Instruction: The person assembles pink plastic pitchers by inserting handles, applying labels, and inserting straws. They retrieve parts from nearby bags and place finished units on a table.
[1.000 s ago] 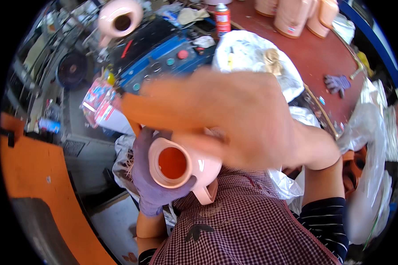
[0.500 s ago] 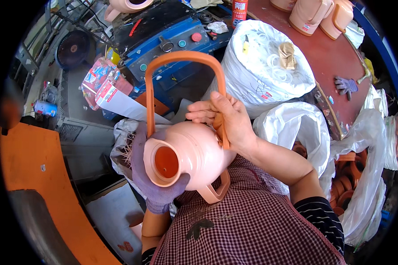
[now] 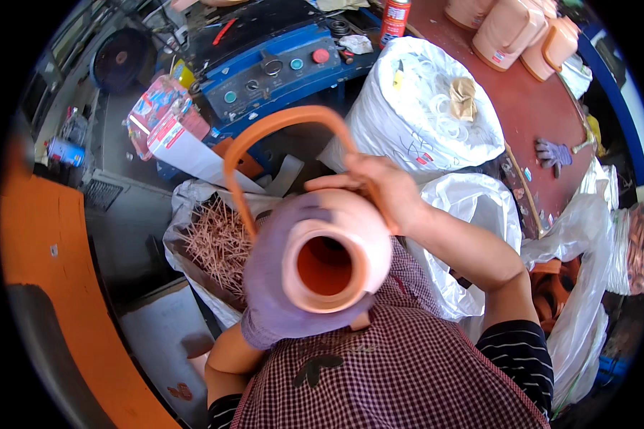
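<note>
A pale pink jug (image 3: 371, 243) is tipped toward me, its round mouth and orange inside facing up at the view. My left hand (image 3: 268, 286), in a purple glove, wraps round the jug's left side and under its mouth. A long orange arched handle (image 3: 286, 114) rises beyond the jug, one end at each side of the body. My bare right hand (image 3: 390, 189) closes over the handle's right end, fingers lying across the top of the jug. The join under that palm is hidden, and both hands are slightly blurred.
A sack of thin pink sticks (image 3: 218, 243) stands at the left. Ahead are a blue control panel (image 3: 279, 75) and a white sack (image 3: 379, 121) of clear plastic rings. Pink jugs (image 3: 504, 36) and a loose glove (image 3: 553, 155) lie on the red table (image 3: 508, 107). Orange parts (image 3: 551, 286) fill a bag at right.
The jug has turned so its mouth faces me more squarely, and it has shifted right. The arched handle sits lower and tilts left. My right fingers have closed down over the jug's top.
</note>
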Available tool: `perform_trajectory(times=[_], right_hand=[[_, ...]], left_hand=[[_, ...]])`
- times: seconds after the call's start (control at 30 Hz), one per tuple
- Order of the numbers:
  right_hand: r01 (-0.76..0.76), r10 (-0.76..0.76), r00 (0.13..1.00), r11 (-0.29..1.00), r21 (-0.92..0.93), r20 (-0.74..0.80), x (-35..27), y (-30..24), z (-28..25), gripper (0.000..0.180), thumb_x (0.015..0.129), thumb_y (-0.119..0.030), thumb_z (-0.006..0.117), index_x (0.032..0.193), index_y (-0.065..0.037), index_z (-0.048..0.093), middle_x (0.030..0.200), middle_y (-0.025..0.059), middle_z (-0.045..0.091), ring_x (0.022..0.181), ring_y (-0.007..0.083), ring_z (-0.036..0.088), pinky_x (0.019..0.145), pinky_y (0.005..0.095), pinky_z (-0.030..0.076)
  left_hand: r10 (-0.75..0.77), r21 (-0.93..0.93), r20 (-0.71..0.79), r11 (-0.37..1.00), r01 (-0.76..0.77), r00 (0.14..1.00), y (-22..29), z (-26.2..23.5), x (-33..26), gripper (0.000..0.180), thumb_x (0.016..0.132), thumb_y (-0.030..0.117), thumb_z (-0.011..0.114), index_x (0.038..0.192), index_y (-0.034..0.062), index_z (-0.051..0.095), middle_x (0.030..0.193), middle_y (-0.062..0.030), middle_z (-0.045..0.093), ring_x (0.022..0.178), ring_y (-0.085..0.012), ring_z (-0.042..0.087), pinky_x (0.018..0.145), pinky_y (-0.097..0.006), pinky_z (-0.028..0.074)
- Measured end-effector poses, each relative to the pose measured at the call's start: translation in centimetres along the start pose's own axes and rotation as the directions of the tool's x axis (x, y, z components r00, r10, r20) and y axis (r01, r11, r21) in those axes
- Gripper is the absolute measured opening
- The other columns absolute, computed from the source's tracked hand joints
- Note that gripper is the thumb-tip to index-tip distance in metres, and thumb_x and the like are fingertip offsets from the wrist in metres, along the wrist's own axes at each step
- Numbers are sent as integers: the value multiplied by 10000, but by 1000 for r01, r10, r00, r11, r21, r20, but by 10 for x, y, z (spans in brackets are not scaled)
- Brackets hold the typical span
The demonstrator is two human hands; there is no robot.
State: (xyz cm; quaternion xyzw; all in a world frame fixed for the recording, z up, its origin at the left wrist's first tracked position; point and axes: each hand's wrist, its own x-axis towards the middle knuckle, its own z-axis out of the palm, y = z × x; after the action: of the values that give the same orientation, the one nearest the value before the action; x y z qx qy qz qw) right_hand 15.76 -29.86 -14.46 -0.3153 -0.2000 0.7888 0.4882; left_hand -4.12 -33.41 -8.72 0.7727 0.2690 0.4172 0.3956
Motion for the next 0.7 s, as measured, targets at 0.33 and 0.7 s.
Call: perform_trajectory(times=[0.33, 0.7], right_hand=[[229, -185, 944, 964, 137, -273, -68, -16, -46, 330, 955, -340, 514, 719, -114, 463, 1111, 264, 659, 1002, 371, 661, 862, 478, 555], [191, -144, 949, 971, 146, -280, -68, -19, -48, 334, 937, -361, 542, 708, -129, 469, 1078, 220, 686, 954, 339, 677, 829, 462, 561]], left_hand=[[-556, -762, 54, 514, 394, 829, -83, 26, 25, 613, 872, 113, 651, 1406, 10, 369, 1198, -129, 589, 1121, -207, 575, 969, -320, 470], [-551, -806, -37, 510, 301, 834, -58, 47, 29, 383, 901, 104, 612, 1190, 42, 368, 1067, -154, 640, 1003, -196, 635, 890, -318, 512]])
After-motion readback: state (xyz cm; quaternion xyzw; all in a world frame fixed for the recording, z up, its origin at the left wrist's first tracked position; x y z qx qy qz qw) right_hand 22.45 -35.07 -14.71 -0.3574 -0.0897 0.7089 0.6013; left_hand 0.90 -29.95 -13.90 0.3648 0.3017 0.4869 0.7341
